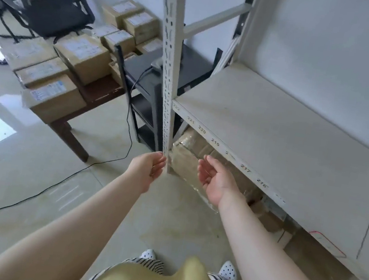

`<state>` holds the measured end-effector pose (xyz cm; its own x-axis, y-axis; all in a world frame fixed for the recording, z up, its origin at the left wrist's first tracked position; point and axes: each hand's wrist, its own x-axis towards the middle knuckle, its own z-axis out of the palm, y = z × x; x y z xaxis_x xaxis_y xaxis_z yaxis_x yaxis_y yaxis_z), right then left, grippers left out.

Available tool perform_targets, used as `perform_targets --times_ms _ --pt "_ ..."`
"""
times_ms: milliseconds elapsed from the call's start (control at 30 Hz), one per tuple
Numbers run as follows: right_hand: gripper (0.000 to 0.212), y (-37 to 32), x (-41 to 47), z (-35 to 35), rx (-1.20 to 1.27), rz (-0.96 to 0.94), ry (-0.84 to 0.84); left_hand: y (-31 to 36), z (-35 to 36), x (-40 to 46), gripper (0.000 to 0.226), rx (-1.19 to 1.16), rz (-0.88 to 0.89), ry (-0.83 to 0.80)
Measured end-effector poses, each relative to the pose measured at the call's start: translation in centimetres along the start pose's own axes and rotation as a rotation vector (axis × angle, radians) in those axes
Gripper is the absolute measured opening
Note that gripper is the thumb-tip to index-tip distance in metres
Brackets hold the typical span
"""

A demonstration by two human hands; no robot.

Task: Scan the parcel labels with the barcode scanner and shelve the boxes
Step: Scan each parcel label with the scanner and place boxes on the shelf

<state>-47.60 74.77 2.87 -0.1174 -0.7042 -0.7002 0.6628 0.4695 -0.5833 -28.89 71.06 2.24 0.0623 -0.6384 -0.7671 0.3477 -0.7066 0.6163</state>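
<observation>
Labelled boxes (81,57) crowd the brown surface (104,90) at left, some near its edge, where a careless pull might topple one. What seems the scanner (157,65) rests on the black stand; its cable (131,117) trails across the floor, a trip risk. Left hand (147,170) and right hand (213,180) hang empty, fingers relaxed, before the bare shelf (274,139).
</observation>
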Motion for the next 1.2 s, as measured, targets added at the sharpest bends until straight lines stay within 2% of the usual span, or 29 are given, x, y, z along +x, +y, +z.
perform_targets --times_ms 300,500,800,1033,1200 --pt "0.005 3.4 4.3 12.4 -0.222 0.058 -0.03 6.0 -8.4 3.5 0.005 -0.161 -0.008 0.068" --pt "0.009 4.7 9.8 19.2 -0.319 0.115 -0.003 10.4 -11.2 8.4 0.005 -0.191 -0.025 0.125" --pt "0.01 5.2 19.5 31.2 -0.468 0.186 -0.072 19.8 -15.6 16.9 0.009 -0.203 -0.049 0.203" --pt "0.019 6.6 24.2 39.1 -0.544 0.229 -0.104 25.0 -19.8 22.0 0.015 -0.26 -0.071 0.255" --pt "0.025 8.8 27.5 44.5 -0.547 0.262 -0.072 29.2 -24.1 26.1 0.035 -0.178 -0.09 0.32"
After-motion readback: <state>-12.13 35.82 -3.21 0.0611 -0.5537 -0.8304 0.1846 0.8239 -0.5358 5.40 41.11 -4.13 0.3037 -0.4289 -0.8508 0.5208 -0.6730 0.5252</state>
